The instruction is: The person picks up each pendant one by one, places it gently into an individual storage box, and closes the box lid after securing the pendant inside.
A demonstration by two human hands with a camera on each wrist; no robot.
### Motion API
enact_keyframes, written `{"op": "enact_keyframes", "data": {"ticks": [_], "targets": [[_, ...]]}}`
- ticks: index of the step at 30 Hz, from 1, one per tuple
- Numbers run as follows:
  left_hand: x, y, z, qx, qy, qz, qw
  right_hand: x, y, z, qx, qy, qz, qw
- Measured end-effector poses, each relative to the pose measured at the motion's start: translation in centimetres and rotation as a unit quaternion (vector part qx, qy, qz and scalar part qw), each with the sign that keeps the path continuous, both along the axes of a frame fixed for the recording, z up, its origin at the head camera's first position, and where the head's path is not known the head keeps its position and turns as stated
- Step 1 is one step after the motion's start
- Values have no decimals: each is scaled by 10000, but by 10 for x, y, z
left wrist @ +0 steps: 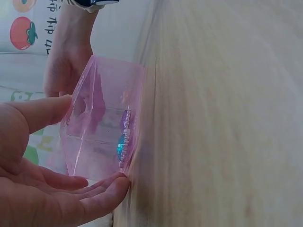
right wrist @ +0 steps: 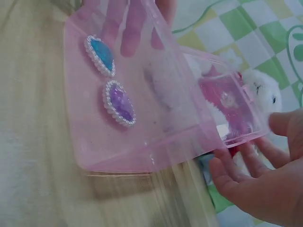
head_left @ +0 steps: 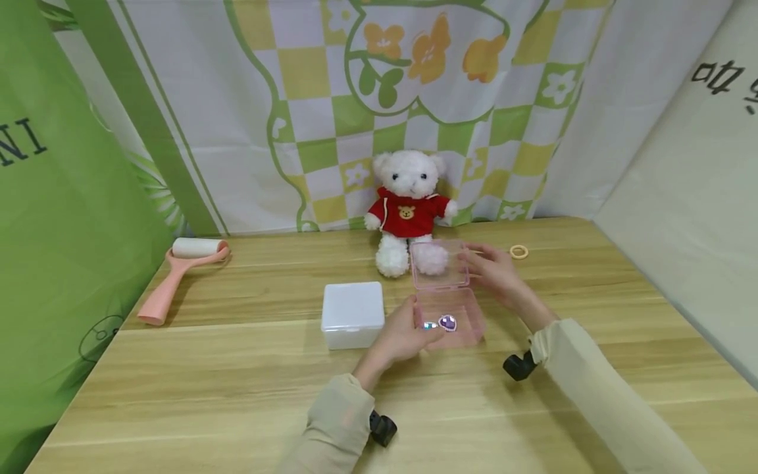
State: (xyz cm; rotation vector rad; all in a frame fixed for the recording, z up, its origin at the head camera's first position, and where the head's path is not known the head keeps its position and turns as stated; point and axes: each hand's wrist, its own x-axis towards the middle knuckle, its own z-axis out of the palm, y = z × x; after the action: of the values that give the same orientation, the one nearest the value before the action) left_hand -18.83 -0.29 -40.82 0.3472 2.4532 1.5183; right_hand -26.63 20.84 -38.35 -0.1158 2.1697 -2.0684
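Observation:
A clear pink plastic box (head_left: 474, 322) stands on the table with its lid (head_left: 441, 287) raised. Inside lie a purple gem (head_left: 448, 322) and a blue gem (head_left: 429, 325), both with beaded white rims. My left hand (head_left: 405, 332) holds the box's left side between thumb and fingers. At the lid's right edge is my right hand (head_left: 494, 270), its fingers spread and fairly straight; in the right wrist view the fingertips (right wrist: 226, 163) lie along that edge. A closed white box (head_left: 353, 309) sits beside my left hand.
Behind the lid sits a white teddy bear (head_left: 408, 197) in a red top. A pink lint roller (head_left: 177, 276) lies at the far left. Right of my right hand is a small yellow ring (head_left: 518, 252). Patterned cloth (head_left: 308, 118) hangs behind the table.

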Motion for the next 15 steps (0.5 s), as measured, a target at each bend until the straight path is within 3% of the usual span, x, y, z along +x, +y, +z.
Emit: {"op": "enact_keyframes", "data": {"ticks": [6, 15], "targets": [[2, 1, 1, -83, -16, -9, 10000, 22, 2, 5, -557, 591, -298, 9963], [1, 0, 1, -309, 104, 60, 9995, 58, 8, 6, -599, 912, -40, 9940]]}}
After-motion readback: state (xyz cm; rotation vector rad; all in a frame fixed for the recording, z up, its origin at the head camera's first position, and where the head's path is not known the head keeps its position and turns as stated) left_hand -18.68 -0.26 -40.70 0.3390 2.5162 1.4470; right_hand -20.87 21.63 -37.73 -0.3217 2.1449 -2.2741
